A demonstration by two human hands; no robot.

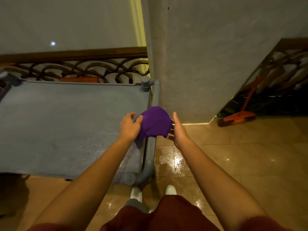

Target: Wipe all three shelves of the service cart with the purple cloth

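Observation:
The purple cloth [154, 122] is draped over the grey ribbed handle [151, 147] at the right end of the service cart. My left hand [129, 126] pinches the cloth's left edge above the cart's grey top shelf [70, 124]. My right hand [177, 129] grips the cloth's right edge, just outside the handle. Damp streaks show on the near right part of the top shelf. The two lower shelves are hidden under the top one.
A grey wall corner [155, 55] stands right behind the handle. An ornate railing [75, 67] runs behind the cart. An orange broom [240, 116] leans at the right by another railing. The tiled floor [180, 162] near my white shoes looks wet.

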